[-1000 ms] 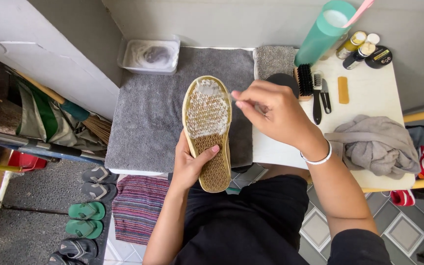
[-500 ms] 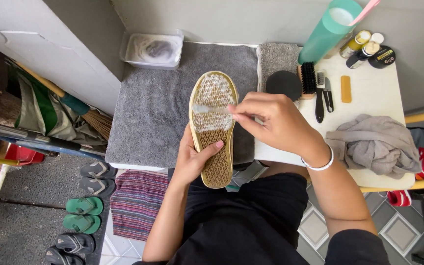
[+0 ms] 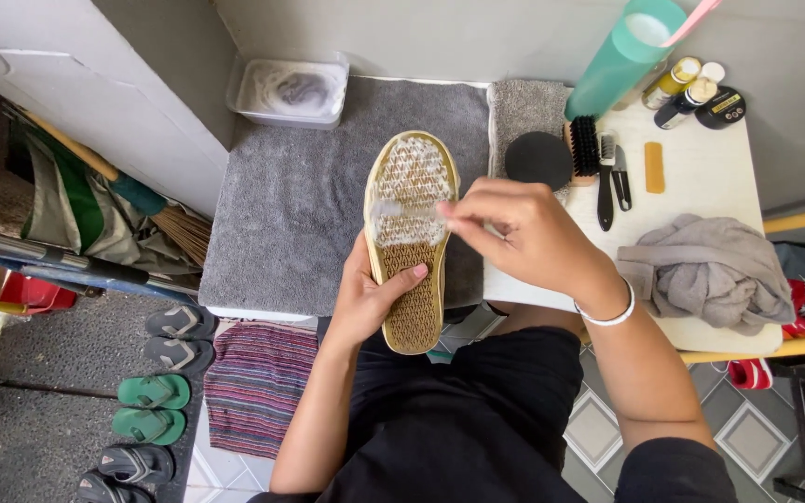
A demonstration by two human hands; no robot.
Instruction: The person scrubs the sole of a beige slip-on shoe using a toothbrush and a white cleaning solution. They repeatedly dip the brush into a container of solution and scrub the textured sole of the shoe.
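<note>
Tan shoe [image 3: 411,244], sole up and partly foamy, is gripped by the left hand [image 3: 372,296] over a grey mat [image 3: 300,205]. Right hand [image 3: 521,233] pinches a small brush [image 3: 402,209] against the sole, beside the white bench [image 3: 701,186].

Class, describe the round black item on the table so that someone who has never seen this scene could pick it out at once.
Start at the white table on the person's right. At its near-left part, beside the grey mat, a small grey towel lies; the round black pad sits at its lower edge, just above the right hand. Unlike the bristled brush beside it, it is a flat, plain black disc.
</note>
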